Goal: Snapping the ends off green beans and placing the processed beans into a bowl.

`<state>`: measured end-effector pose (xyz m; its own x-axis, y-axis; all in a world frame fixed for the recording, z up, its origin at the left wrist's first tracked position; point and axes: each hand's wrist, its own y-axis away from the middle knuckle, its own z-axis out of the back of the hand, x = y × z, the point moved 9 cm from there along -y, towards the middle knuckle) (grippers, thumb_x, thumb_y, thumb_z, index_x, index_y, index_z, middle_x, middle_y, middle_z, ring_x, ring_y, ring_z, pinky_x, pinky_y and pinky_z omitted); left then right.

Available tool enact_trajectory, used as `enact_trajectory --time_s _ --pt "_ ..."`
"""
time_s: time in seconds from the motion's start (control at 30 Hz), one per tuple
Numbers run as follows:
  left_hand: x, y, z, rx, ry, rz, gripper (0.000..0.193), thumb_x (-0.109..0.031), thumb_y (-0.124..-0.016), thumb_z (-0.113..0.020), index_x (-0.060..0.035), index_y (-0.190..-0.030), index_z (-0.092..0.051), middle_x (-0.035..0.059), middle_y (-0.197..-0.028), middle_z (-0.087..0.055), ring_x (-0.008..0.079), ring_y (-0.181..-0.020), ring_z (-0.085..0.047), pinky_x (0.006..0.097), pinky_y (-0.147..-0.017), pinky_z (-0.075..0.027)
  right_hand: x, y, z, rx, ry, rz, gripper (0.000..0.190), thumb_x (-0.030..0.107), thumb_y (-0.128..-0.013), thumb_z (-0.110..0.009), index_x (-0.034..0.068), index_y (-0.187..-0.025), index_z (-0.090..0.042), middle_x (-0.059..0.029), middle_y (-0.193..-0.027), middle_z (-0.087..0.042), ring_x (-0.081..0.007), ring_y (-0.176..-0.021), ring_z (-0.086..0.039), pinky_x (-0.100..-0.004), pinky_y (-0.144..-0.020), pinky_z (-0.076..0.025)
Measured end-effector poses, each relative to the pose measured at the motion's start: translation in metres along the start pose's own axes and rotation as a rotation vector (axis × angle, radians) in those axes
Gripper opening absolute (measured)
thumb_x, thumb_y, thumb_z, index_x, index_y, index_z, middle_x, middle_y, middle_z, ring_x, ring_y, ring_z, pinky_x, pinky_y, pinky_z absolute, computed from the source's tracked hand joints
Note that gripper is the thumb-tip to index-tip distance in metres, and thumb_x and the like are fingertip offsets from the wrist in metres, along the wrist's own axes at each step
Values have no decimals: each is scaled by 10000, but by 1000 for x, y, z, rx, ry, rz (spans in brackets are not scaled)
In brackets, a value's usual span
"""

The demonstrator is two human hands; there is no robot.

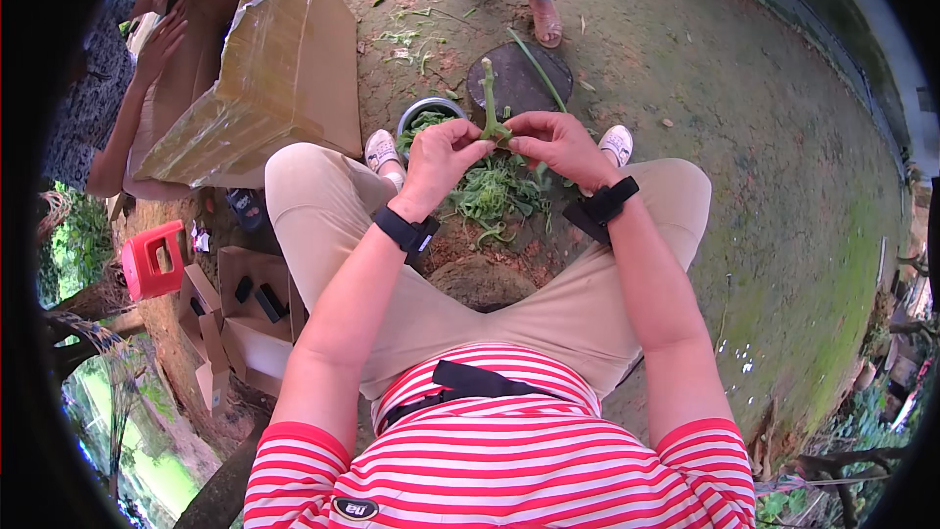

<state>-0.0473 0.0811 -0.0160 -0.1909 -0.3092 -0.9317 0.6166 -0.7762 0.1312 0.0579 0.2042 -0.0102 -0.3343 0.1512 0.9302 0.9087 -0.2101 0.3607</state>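
My left hand pinches the lower end of a green plant stem between thumb and fingers. From the other side my right hand grips the same leafy joint, the fingertips of both hands close together. The stem points away from me, over the edge of a dark round slab. A long thin green stalk lies across that slab. Below my hands a heap of green leaves and peelings rests on the ground between my feet. Beyond my left hand stands a metal bowl with leafy greens in it.
At the left, a large taped cardboard box stands beside another person, whose hand is at its opening. Someone else's sandalled feet are beyond the slab. A red plastic stool and a small open carton are at lower left.
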Motion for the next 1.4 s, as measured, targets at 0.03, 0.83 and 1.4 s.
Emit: enact_trajectory --time_s 0.03,0.83,1.4 --pt "3 0 -1 -2 0 0 176 -140 -799 -773 1 -852 -682 35 -670 -642 73 -615 -571 257 -572 -454 -2 -1 1 2 1 1 153 124 -900 -689 36 -1022 -663 50 -865 -652 -23 -751 -571 -187 -635 -443" --pt "68 3 12 -142 867 443 115 -172 -948 -635 -71 -986 -597 35 -880 -658 147 -828 -660 350 -771 -573 18 11 78 -493 -487 355 117 134 -973 -594 98 -1084 -609 7 -981 -617 -94 -881 -607 -259 -689 -562" --pt "114 9 137 -895 1170 335 176 -224 -939 -444 -92 -962 -557 43 -827 -531 191 -716 -506 374 -646 -472 17 59 136 -1082 -266 553 149 88 -991 -498 80 -1111 -587 32 -840 -506 -42 -669 -445 -209 -559 -387"
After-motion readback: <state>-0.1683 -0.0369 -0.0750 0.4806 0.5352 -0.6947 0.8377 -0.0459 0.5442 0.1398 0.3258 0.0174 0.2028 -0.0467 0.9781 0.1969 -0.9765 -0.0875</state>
